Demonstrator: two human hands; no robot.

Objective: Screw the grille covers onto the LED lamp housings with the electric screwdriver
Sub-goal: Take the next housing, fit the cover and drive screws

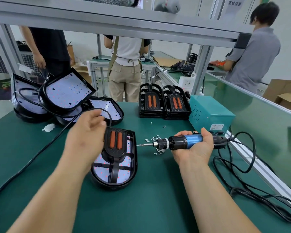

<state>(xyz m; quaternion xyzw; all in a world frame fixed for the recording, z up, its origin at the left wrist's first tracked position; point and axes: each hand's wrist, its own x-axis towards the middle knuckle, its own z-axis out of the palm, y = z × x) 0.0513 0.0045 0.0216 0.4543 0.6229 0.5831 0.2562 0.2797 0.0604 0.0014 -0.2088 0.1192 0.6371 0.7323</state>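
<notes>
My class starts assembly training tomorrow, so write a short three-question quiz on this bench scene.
1. True or false: the right hand holds the blue-and-black electric screwdriver.
2. How many stacks of black plastic grille covers with orange strips stand beside the teal metal box? A one, B two, C four.
3. Fill in: the small silver screws lie loose on the green ____.
Key: 1 true; 2 B; 3 mat.

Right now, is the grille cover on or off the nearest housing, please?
On: grille cover lies within the housing, over its LEDs.
</notes>
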